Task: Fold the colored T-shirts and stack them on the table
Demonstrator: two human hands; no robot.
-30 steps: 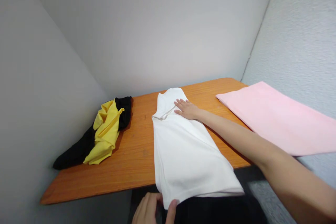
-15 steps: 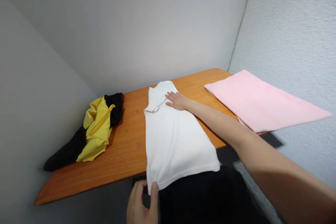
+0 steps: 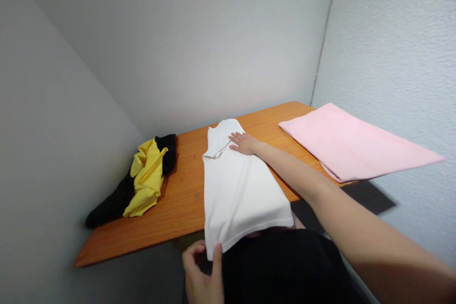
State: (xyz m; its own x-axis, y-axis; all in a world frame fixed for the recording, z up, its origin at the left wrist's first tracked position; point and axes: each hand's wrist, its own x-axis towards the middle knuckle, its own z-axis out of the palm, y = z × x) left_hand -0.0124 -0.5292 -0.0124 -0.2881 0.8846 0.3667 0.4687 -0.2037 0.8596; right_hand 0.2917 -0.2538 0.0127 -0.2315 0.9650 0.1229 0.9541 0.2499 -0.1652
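Observation:
A white short-sleeved T-shirt (image 3: 242, 194), folded lengthwise, lies on the wooden table (image 3: 185, 199) with its hem hanging past the front edge. At the hem's left corner, my left hand (image 3: 203, 270) holds the cloth between thumb and fingers. My right hand (image 3: 244, 144) rests flat on the upper part of the shirt beside the sleeve, palm down with fingers spread. My right forearm crosses over the table from the lower right.
A folded pink cloth (image 3: 351, 145) lies at the right, one corner sticking out past the table edge. Crumpled yellow cloth (image 3: 147, 180) and black cloth (image 3: 112, 204) are heaped at the left. Pale walls (image 3: 228, 42) stand behind and beside the table.
The view has shifted a little, so the table and clothes sit slightly differently in the picture. My left hand keeps its hold on the hem corner; my right hand stays flat on the shirt.

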